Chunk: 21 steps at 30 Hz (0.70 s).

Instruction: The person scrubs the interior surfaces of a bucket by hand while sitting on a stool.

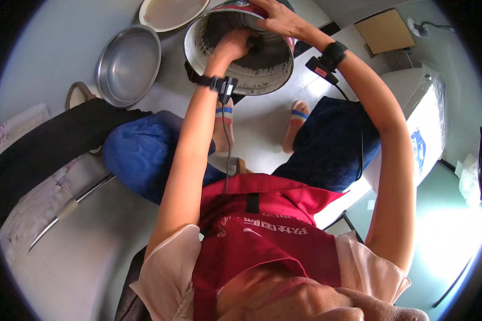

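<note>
Tilted toward me is a large round metal bucket (241,82), its pale inner wall marked with dark residue. My left hand (232,45) reaches inside it with curled fingers. Dark shadow hides the fingertips, so I cannot tell whether they hold anything. My right hand (279,19) grips the upper right rim, thumb over the inside edge. Part of the bucket's coloured outside shows beyond that hand. Left of the bucket rests an empty stainless steel basin (129,66). Behind it stands a pale-rimmed basin (157,30) holding cloudy liquid.
Black wrist straps carry small devices (227,90) with trailing cables. My sandalled feet (299,110) stand on the pale floor below the bucket. A plastic-covered white object (421,116) is at right, cardboard (385,31) at upper right. Black cloth (60,140) and a metal tube (96,185) lie left.
</note>
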Each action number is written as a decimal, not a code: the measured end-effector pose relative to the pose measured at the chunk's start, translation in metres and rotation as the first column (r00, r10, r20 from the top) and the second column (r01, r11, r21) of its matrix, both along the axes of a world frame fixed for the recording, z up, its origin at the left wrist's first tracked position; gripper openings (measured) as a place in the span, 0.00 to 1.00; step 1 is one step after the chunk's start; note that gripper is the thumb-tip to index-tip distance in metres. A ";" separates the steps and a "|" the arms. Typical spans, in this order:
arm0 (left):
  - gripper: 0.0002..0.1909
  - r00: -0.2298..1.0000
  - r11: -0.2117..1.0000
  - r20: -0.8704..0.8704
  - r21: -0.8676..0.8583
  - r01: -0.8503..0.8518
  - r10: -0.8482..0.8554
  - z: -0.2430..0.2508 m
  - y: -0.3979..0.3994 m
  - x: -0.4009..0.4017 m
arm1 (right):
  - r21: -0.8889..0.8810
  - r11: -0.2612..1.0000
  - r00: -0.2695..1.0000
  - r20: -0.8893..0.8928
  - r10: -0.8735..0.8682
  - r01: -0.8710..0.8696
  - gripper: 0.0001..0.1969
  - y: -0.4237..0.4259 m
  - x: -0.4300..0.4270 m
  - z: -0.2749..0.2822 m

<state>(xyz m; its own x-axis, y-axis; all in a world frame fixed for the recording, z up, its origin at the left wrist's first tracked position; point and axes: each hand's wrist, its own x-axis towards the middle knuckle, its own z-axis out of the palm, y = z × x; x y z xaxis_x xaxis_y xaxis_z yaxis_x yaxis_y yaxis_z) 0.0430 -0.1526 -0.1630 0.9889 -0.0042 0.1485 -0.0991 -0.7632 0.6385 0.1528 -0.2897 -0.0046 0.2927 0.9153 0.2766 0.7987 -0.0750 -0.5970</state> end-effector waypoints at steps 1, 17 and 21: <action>0.20 0.999 0.998 0.022 0.061 -0.033 0.032 -0.028 0.012 0.008 | 0.011 1.000 1.000 0.002 0.023 -0.023 0.38 0.009 -0.003 0.007; 0.21 0.950 0.920 0.083 0.239 -0.311 0.300 -0.149 0.004 0.026 | -0.066 0.996 0.992 -0.103 -0.073 0.066 0.35 0.007 -0.034 0.031; 0.20 0.946 0.932 0.094 0.164 -0.323 0.312 -0.157 -0.063 0.038 | -0.119 0.984 0.988 -0.065 -0.143 0.134 0.36 -0.032 -0.022 0.016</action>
